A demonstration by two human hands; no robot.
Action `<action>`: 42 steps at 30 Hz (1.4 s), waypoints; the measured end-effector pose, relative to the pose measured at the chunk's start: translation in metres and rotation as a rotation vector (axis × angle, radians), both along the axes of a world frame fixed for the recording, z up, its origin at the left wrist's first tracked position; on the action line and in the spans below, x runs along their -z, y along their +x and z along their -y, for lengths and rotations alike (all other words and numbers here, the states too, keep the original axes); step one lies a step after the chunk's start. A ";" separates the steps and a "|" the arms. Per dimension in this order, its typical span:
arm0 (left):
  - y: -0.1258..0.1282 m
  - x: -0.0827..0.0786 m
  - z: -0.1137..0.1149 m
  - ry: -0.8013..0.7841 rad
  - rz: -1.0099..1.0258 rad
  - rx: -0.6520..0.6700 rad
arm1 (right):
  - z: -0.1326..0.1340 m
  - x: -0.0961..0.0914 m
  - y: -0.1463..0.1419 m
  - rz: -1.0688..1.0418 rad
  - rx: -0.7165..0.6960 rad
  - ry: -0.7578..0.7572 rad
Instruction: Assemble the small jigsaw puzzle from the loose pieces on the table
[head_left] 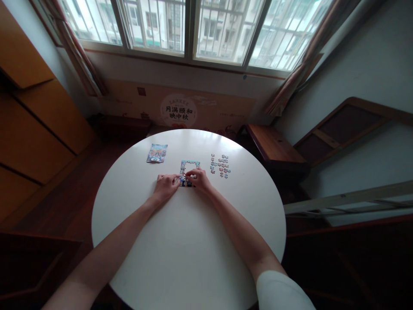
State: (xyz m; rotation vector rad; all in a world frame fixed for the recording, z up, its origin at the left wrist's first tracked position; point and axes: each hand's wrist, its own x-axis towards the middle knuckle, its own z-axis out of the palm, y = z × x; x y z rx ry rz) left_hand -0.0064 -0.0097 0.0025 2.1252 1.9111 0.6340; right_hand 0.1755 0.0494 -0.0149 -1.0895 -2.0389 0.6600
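Observation:
A small jigsaw frame [190, 164], its border assembled and its middle open, lies on a round white table [187, 241]. My left hand [166, 186] rests with curled fingers against the frame's lower left corner. My right hand [199, 178] sits on the frame's lower right part, fingers bent and pinched on a small piece I can barely make out. Several loose puzzle pieces [220, 165] are spread just right of the frame. A printed picture card [157, 153] lies to the left, farther back.
A wooden bench or low table [274, 148] stands at the right beyond the table. Wooden cabinets [35, 125] line the left wall. A cardboard box with printed characters [179, 111] leans under the window. A wooden frame [348, 125] leans on the right wall.

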 end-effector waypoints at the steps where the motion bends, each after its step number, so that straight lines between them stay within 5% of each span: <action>1: 0.000 -0.001 0.000 -0.001 0.000 -0.001 | 0.000 0.000 0.000 0.010 0.001 0.000; 13: -0.001 0.002 0.000 0.033 0.010 0.008 | 0.000 0.003 0.001 -0.256 -0.002 -0.130; 42: 0.000 0.000 0.000 0.021 0.004 0.007 | -0.002 0.003 0.001 -0.229 0.079 0.014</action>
